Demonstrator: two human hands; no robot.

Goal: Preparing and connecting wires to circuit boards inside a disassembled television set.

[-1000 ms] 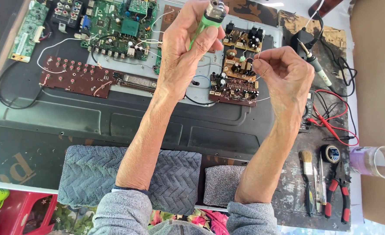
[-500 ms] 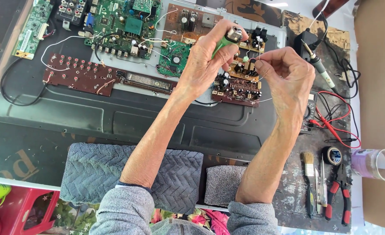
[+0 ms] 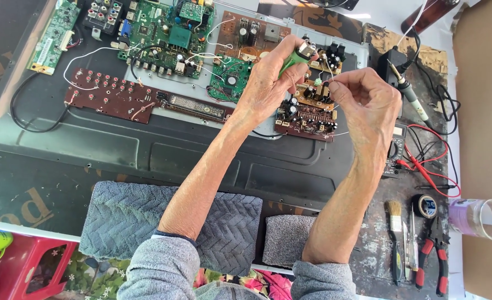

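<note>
My left hand (image 3: 268, 83) is closed around a small green lighter (image 3: 294, 57) with a metal top, held above the brown circuit board (image 3: 307, 114). My right hand (image 3: 368, 103) is just to its right and pinches a thin white wire (image 3: 330, 74) between thumb and forefinger. The wire's tip sits close to the lighter's top. Both hands hover over the opened back of a flat screen set (image 3: 146, 150), where green circuit boards (image 3: 168, 33) and a long brown board (image 3: 118, 97) are mounted.
A soldering iron (image 3: 410, 94) and a multimeter (image 3: 395, 150) with red leads lie at the right. A brush (image 3: 395, 222), a screwdriver, a tape roll (image 3: 425, 205), red pliers (image 3: 432, 264) and a clear cup (image 3: 479, 218) lie lower right. Grey cloths (image 3: 118, 222) lie in front.
My left hand has come down and to the right with the lighter, ending next to my right hand. My right hand has stayed in place, holding the wire.
</note>
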